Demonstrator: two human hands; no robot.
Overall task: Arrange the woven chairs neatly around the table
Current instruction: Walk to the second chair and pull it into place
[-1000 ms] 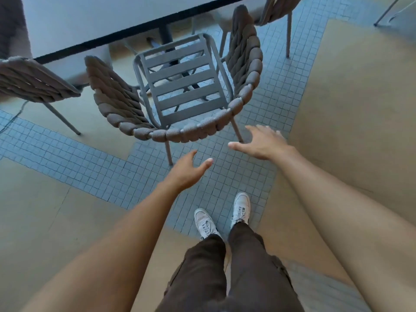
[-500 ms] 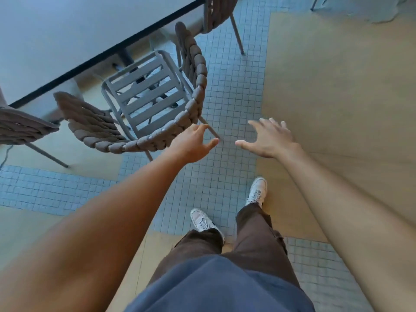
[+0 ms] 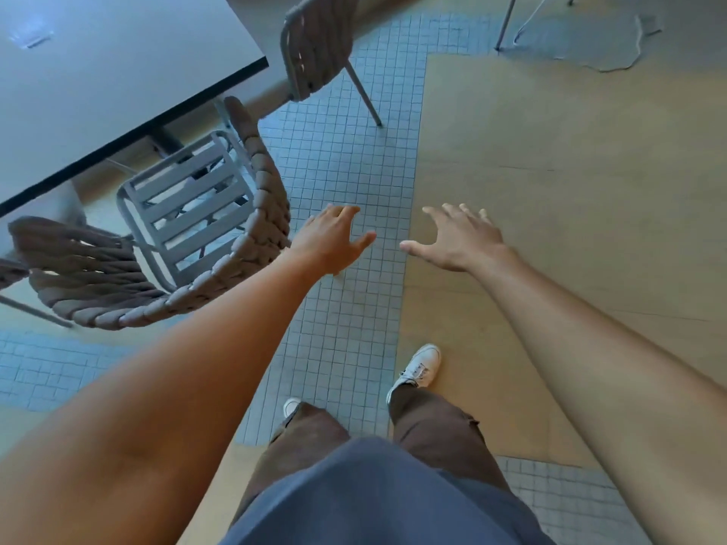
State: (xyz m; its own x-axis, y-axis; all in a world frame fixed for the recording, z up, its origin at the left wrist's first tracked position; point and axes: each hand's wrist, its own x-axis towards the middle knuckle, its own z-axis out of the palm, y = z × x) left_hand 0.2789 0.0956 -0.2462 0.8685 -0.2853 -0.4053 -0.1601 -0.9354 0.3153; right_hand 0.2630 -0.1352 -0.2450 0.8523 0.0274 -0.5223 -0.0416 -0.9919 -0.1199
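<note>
Hands hover empty above the tiled floor (image 3: 346,159). Left hand (image 3: 334,241), grip spread wide and fingers splayed, sits just beside the woven chair (image 3: 204,245) without touching it; right hand (image 3: 458,239), equally wide, lies farther from the chair. That chair's slatted seat is tucked partly under the tabletop (image 3: 98,72).

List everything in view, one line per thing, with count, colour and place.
table: one, grey top with dark edge, upper left.
chairs: three, brown woven; one with a grey slatted seat by the table's edge, one past the table's corner, one cut off at the left edge.
floor: small grey tiles down the middle, tan panels to the right.
metal legs: grey, top right.
shoes: two, white.
trousers: brown.
left hand: open, empty, beside the near chair.
right hand: open, empty.
</note>
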